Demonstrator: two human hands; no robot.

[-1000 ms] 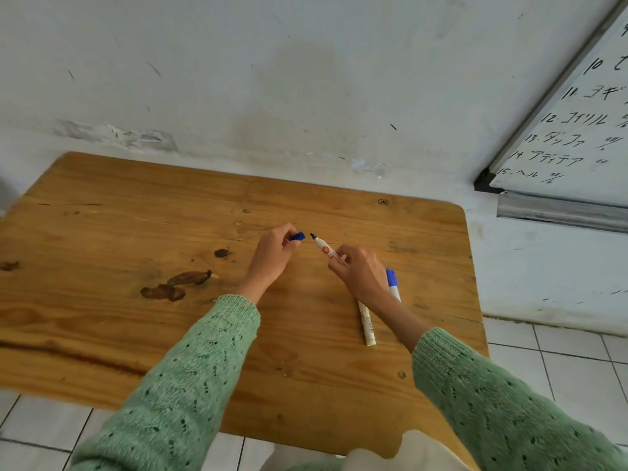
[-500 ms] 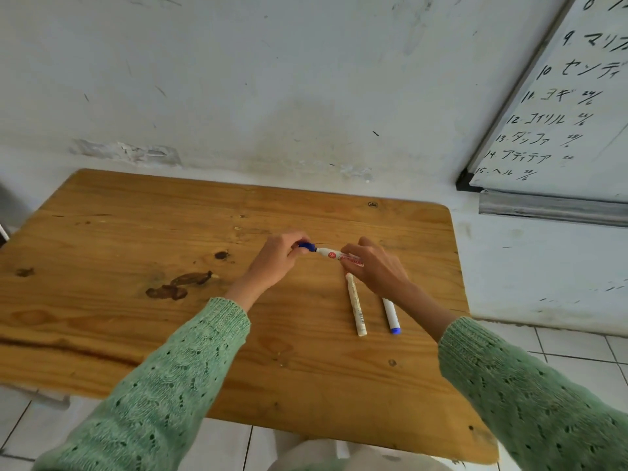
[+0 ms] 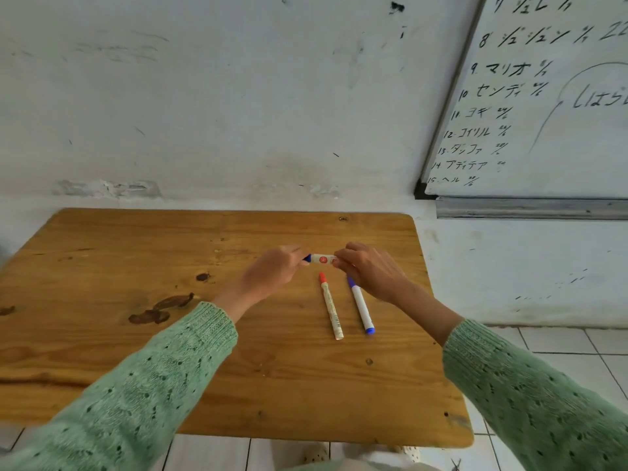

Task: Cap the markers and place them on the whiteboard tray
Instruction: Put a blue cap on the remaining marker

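A white marker (image 3: 323,259) with a red label is held level above the wooden table (image 3: 136,266). My left hand (image 3: 272,273) pinches its blue cap (image 3: 307,258), which sits on the marker's left end. My right hand (image 3: 368,270) grips the marker's barrel. Below the hands two more markers lie side by side on the table: one with a red cap (image 3: 330,305) and one with a blue cap (image 3: 361,305). The whiteboard tray (image 3: 530,208) is a grey metal ledge at the right, under the whiteboard (image 3: 550,113).
The table stands against a scuffed white wall (image 3: 238,96). The whiteboard carries handwritten lines. White floor tiles (image 3: 560,345) show at the right and below the table's front edge. Dark stains (image 3: 159,309) mark the table's left part.
The blue cap in my left hand has met the marker's tip and now sits on it. The view has tilted up, showing more of the whiteboard.
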